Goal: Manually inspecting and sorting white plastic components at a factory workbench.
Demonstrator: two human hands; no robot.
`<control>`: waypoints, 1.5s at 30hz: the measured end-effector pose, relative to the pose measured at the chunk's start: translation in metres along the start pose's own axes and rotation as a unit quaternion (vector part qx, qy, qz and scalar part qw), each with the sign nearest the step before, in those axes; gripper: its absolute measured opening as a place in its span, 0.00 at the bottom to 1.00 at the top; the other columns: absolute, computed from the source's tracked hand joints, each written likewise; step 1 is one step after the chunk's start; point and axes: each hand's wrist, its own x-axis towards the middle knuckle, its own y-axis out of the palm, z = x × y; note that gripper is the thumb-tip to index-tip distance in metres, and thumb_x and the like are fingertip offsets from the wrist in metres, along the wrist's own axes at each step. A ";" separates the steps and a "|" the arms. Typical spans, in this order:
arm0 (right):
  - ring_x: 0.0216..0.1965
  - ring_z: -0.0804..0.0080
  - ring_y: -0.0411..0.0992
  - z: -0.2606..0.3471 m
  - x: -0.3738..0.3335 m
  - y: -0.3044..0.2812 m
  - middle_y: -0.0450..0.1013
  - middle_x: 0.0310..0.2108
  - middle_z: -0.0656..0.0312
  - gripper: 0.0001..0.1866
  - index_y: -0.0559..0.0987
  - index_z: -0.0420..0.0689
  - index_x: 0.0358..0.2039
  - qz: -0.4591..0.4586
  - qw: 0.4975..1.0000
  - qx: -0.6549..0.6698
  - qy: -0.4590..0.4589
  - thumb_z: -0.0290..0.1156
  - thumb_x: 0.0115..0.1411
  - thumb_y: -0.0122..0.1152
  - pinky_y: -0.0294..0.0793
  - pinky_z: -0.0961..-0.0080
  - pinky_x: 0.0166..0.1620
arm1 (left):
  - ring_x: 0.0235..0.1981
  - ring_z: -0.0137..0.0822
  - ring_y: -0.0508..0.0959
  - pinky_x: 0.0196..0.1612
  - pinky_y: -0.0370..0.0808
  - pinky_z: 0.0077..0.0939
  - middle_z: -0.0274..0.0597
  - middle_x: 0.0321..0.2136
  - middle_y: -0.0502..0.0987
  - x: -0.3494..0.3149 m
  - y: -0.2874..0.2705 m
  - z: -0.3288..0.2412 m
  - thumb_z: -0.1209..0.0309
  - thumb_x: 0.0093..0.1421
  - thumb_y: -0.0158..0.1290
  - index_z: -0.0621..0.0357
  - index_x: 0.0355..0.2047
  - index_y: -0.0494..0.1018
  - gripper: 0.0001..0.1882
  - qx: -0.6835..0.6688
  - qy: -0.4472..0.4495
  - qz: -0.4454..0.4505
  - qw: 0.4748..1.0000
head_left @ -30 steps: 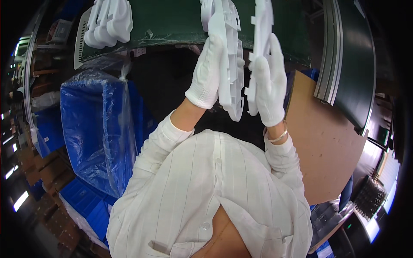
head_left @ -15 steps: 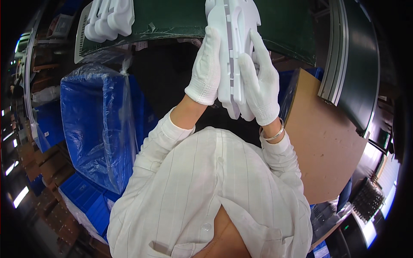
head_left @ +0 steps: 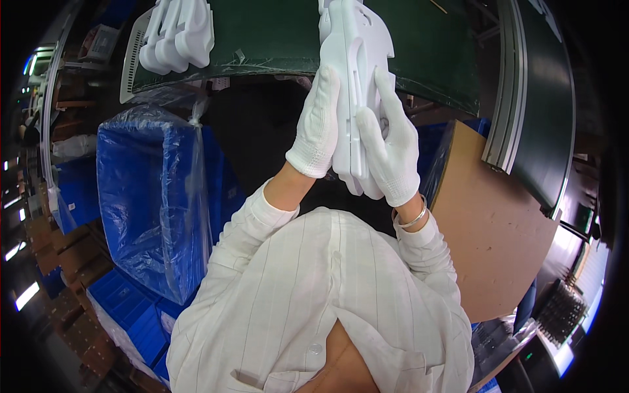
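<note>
Both hands wear white knitted gloves. Between them, over the near edge of the green worktable (head_left: 275, 33), I hold long white plastic shells (head_left: 347, 56) standing side by side, pressed face to face with a narrow seam between them. My left hand (head_left: 317, 128) lies along the left side, fingers together and pointing away from me. On the other side my right hand (head_left: 395, 147) grips with its thumb over the near face and its fingers along the right side. The far end of the shells is cut off by the picture's upper edge.
Several similar white plastic parts (head_left: 177, 39) lie at the far left beside a white slotted tray (head_left: 128, 69). A blue crate (head_left: 134, 190) in clear plastic stands left. On the right are a cardboard sheet (head_left: 495, 223) and a dark green conveyor (head_left: 542, 98) with a metal rail (head_left: 514, 85).
The gap between the white plastic shells has narrowed as my hands pressed them together. Hands and shells sit slightly nearer to me in the picture, and the whole view has shifted a little.
</note>
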 end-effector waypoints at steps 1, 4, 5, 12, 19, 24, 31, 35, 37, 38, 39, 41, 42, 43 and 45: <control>0.40 0.47 0.76 0.001 0.000 0.001 0.70 0.53 0.40 0.23 0.77 0.42 0.50 -0.001 1.000 0.019 0.025 0.32 0.53 0.66 0.77 0.63 0.41 | 0.58 0.35 0.71 0.60 0.70 0.28 0.46 0.61 0.67 0.000 -0.001 0.001 0.42 0.71 0.36 0.59 0.69 0.53 0.38 0.000 0.002 -0.002 1.000; 0.35 0.51 0.76 0.005 0.002 0.001 0.74 0.45 0.45 0.25 0.77 0.39 0.51 -0.026 0.990 0.089 0.107 0.33 0.52 0.66 0.76 0.62 0.37 | 0.58 0.34 0.71 0.59 0.70 0.28 0.47 0.60 0.68 0.000 -0.002 0.000 0.43 0.69 0.43 0.60 0.68 0.54 0.39 -0.004 -0.006 -0.006 1.000; 0.33 0.52 0.75 0.007 0.003 0.002 0.74 0.42 0.47 0.26 0.76 0.39 0.51 -0.038 0.995 0.055 0.075 0.33 0.52 0.66 0.76 0.62 0.36 | 0.57 0.34 0.71 0.58 0.70 0.28 0.47 0.59 0.68 0.000 -0.003 0.000 0.44 0.68 0.46 0.60 0.68 0.55 0.39 -0.005 -0.014 -0.013 1.000; 0.34 0.54 0.72 0.015 0.002 0.000 0.73 0.33 0.53 0.22 0.73 0.41 0.57 -0.004 0.994 -0.102 -0.036 0.30 0.61 0.59 0.71 0.63 0.38 | 0.49 0.30 0.76 0.50 0.74 0.25 0.44 0.49 0.75 0.006 -0.008 -0.010 0.60 0.58 0.64 0.65 0.58 0.65 0.34 0.191 0.023 -0.039 0.981; 0.27 0.66 0.69 0.006 0.011 -0.066 0.73 0.28 0.61 0.10 0.79 0.37 0.38 -0.152 0.970 -0.001 -0.187 0.17 0.55 0.54 0.70 0.72 0.32 | 0.45 0.28 0.76 0.48 0.74 0.25 0.42 0.46 0.77 0.006 -0.040 -0.010 0.66 0.58 0.64 0.67 0.55 0.67 0.28 0.097 -0.008 -0.033 0.995; 0.45 0.68 0.73 -0.022 0.046 -0.098 0.73 0.51 0.51 0.20 0.73 0.31 0.52 -0.226 0.951 0.191 0.087 0.35 0.71 0.46 0.72 0.72 0.51 | 0.49 0.31 0.75 0.54 0.72 0.27 0.43 0.48 0.76 -0.006 -0.055 -0.014 0.67 0.57 0.65 0.67 0.58 0.64 0.33 0.205 0.037 0.023 0.978; 0.33 0.79 0.72 -0.019 0.056 -0.061 0.76 0.32 0.63 0.29 0.79 0.37 0.40 -0.004 0.942 0.321 0.095 0.49 0.74 0.36 0.71 0.82 0.38 | 0.55 0.34 0.71 0.58 0.69 0.30 0.45 0.54 0.71 -0.017 -0.054 -0.018 0.65 0.51 0.69 0.66 0.62 0.60 0.43 0.274 0.101 0.130 0.948; 0.21 0.76 0.64 -0.009 0.057 -0.055 0.68 0.19 0.62 0.26 0.75 0.38 0.27 -0.088 0.978 0.179 0.059 0.42 0.74 0.38 0.65 0.78 0.28 | 0.53 0.35 0.74 0.56 0.71 0.30 0.45 0.52 0.74 -0.016 -0.052 -0.020 0.65 0.48 0.71 0.64 0.59 0.63 0.42 0.331 0.102 0.125 0.930; 0.18 0.68 0.61 -0.008 0.057 -0.052 0.62 0.17 0.55 0.21 0.72 0.37 0.26 -0.129 0.978 0.162 0.025 0.38 0.73 0.44 0.64 0.72 0.26 | 0.50 0.35 0.77 0.53 0.73 0.30 0.45 0.49 0.76 -0.016 -0.045 -0.016 0.64 0.47 0.72 0.63 0.58 0.64 0.41 0.379 0.119 0.099 0.912; 0.18 0.67 0.61 -0.010 0.057 -0.050 0.62 0.17 0.55 0.20 0.73 0.38 0.26 -0.138 0.979 0.147 0.017 0.37 0.73 0.44 0.64 0.72 0.26 | 0.48 0.36 0.78 0.52 0.74 0.30 0.45 0.48 0.77 -0.016 -0.042 -0.014 0.64 0.46 0.72 0.62 0.58 0.65 0.41 0.391 0.120 0.093 0.908; 0.18 0.66 0.61 -0.012 0.057 -0.050 0.61 0.17 0.55 0.20 0.73 0.38 0.26 -0.139 0.981 0.132 0.010 0.37 0.73 0.45 0.64 0.72 0.26 | 0.47 0.36 0.79 0.51 0.75 0.30 0.45 0.47 0.78 -0.015 -0.039 -0.012 0.64 0.46 0.72 0.62 0.57 0.65 0.41 0.402 0.121 0.086 0.903; 0.18 0.66 0.61 -0.015 0.056 -0.048 0.61 0.17 0.54 0.19 0.73 0.38 0.26 -0.142 0.982 0.125 0.010 0.36 0.72 0.45 0.64 0.72 0.26 | 0.45 0.36 0.81 0.49 0.76 0.30 0.45 0.45 0.79 -0.014 -0.035 -0.011 0.64 0.45 0.73 0.62 0.57 0.66 0.41 0.411 0.127 0.080 0.899; 0.18 0.66 0.60 -0.017 0.057 -0.047 0.61 0.17 0.54 0.20 0.73 0.38 0.26 -0.143 0.981 0.133 0.016 0.37 0.72 0.45 0.63 0.72 0.26 | 0.44 0.36 0.81 0.49 0.77 0.29 0.45 0.45 0.80 -0.014 -0.035 -0.011 0.63 0.45 0.73 0.62 0.57 0.66 0.41 0.409 0.133 0.080 0.899; 0.17 0.67 0.60 -0.017 0.057 -0.047 0.61 0.17 0.54 0.20 0.73 0.38 0.26 -0.141 0.980 0.141 0.021 0.37 0.72 0.45 0.63 0.71 0.25 | 0.44 0.36 0.81 0.48 0.77 0.29 0.45 0.44 0.80 -0.013 -0.035 -0.012 0.63 0.45 0.73 0.62 0.57 0.66 0.41 0.407 0.139 0.080 0.899; 0.19 0.75 0.61 -0.019 0.060 -0.050 0.63 0.17 0.61 0.26 0.72 0.38 0.23 -0.103 0.978 0.176 0.031 0.41 0.74 0.39 0.62 0.75 0.25 | 0.43 0.36 0.82 0.47 0.77 0.29 0.45 0.43 0.80 -0.011 -0.038 -0.016 0.62 0.44 0.74 0.62 0.55 0.67 0.40 0.412 0.136 0.080 0.898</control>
